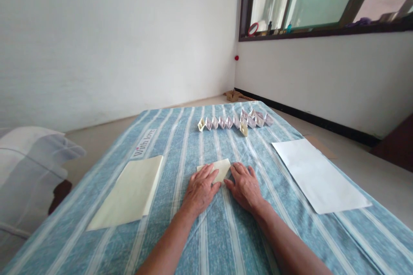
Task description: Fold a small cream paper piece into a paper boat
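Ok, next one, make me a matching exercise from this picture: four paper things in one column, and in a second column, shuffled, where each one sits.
Things:
1. White paper sheet
2. Small folded cream paper
3. Row of small folded paper shapes
4. Large cream paper sheet

Places:
A. Between the left hand and right hand
B. Far end of the striped blue cover
C. Beside the "With love" label
D. Right of both hands

Pairs: 1-D, 2-A, 3-B, 4-C

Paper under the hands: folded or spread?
Folded, it seems: the cream paper is far smaller than the flat cream sheet to its left. The left hand and right hand rest on it.
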